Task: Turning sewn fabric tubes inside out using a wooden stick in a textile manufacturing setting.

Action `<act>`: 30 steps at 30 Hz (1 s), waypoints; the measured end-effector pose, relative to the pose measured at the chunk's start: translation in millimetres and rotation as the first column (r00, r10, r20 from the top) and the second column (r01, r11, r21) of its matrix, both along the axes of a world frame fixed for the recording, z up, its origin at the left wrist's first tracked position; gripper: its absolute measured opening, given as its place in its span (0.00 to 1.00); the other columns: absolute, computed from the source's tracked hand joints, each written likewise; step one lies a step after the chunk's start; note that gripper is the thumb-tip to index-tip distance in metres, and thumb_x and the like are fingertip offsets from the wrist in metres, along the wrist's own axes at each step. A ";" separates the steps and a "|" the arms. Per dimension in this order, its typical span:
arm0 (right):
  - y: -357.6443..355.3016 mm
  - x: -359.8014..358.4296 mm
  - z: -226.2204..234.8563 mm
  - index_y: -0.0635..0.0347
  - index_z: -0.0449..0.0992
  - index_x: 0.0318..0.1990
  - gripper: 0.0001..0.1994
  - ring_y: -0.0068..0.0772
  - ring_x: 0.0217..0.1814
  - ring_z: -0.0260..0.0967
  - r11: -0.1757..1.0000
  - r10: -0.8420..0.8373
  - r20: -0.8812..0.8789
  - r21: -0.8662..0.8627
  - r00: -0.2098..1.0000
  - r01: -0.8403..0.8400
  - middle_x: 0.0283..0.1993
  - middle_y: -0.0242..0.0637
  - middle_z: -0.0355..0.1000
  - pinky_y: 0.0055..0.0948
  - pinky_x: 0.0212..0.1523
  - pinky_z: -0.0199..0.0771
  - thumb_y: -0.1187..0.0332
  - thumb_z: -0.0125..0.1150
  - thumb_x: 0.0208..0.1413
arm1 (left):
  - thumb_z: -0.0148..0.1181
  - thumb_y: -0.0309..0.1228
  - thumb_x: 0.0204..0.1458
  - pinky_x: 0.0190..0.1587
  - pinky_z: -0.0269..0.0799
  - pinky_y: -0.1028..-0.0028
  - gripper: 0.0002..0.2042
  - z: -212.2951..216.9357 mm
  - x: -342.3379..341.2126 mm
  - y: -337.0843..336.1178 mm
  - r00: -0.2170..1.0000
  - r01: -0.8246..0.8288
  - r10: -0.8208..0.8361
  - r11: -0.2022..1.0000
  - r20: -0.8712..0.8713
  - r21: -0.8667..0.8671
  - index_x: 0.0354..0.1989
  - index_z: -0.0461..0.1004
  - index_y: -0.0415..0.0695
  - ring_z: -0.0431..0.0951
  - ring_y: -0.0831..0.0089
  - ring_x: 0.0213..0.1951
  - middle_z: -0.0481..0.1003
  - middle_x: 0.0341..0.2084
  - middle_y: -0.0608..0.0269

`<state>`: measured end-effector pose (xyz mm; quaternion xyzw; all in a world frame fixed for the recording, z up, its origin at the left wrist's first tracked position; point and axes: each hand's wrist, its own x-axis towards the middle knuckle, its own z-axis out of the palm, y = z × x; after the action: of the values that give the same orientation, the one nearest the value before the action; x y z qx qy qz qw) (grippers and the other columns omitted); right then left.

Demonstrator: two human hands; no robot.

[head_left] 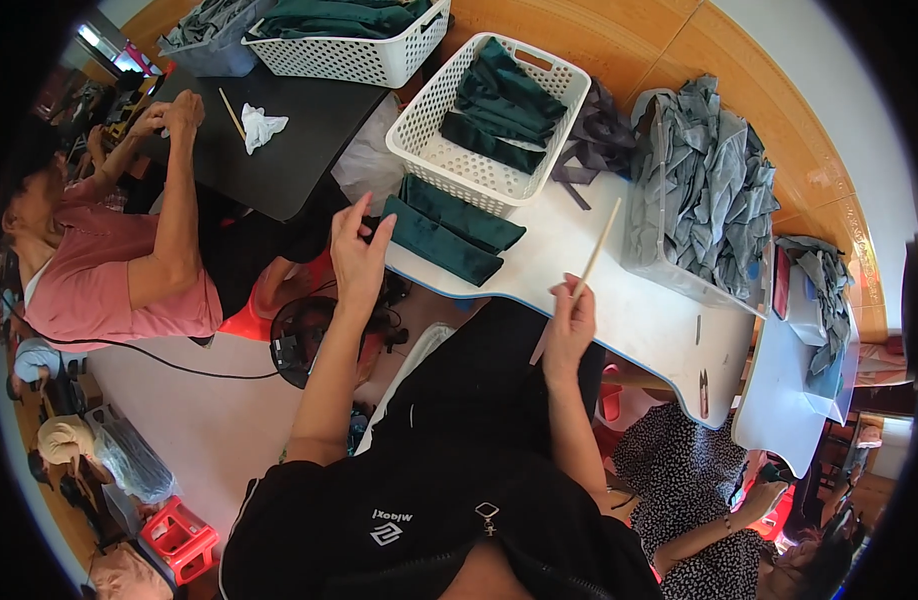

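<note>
My right hand (567, 338) is closed around a thin, pale wooden stick (602, 240), which looks like a chopstick and points up and away over the white table (604, 275). My left hand (357, 255) is raised at the table's left edge, thumb and fingers apart, with nothing visible in it. Just right of it, flat dark green velvet strips (444, 240) lie side by side on the table. Behind them stands a white perforated basket (449, 185) with more folded green velvet pieces (504, 95) inside.
A clear bin (644, 235) heaped with grey fabric pieces (709, 180) stands at the right. Small snips (704, 392) lie near the table's front edge. At left, a co-worker in a pink shirt (129, 255) sits by a black table (289, 150); another person (699, 470) sits at lower right.
</note>
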<state>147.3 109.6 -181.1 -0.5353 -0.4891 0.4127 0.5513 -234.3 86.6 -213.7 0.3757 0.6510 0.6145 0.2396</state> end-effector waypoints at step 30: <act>-44.6 8.4 44.6 0.72 0.92 0.70 0.33 0.70 0.67 0.89 0.953 0.287 0.734 -0.152 0.616 -0.263 0.63 0.63 0.88 0.59 0.69 0.91 0.41 0.73 0.88 | 0.82 0.34 0.78 0.62 0.90 0.64 0.27 19.2 29.9 -22.3 0.997 0.063 -0.057 0.991 0.048 -0.121 0.80 0.88 0.34 0.96 0.62 0.54 0.94 0.60 0.52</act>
<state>155.7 65.0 -136.5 -0.5836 -0.7420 0.2425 0.2237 -204.3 64.4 -194.5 0.3658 0.6704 0.5741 0.2952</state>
